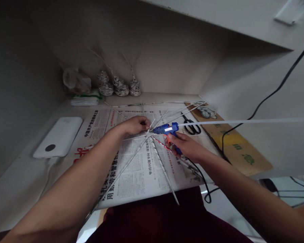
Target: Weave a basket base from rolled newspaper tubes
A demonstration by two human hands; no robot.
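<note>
My right hand [181, 145] is wrapped round the handle of a blue hot glue gun [164, 129] with an orange trigger. A long clear glue stick [233, 120] runs out of its back to the right. The gun's nozzle touches or nearly touches the point where several thin rolled newspaper sticks [162, 162] meet and fan out like spokes. Just left of the nozzle, my left hand [138, 125] pinches the end of a paper stick at that meeting point. My fingers and the nozzle partly hide the joint.
Newspaper sheets [134, 168] cover the table. Black scissors [191, 125] and a brown cardboard piece [233, 145] lie right. A white power bank [59, 136] lies left. Gourd-shaped woven pieces [121, 87] and a plastic bag [76, 81] stand behind. A black cable [276, 91] hangs at right.
</note>
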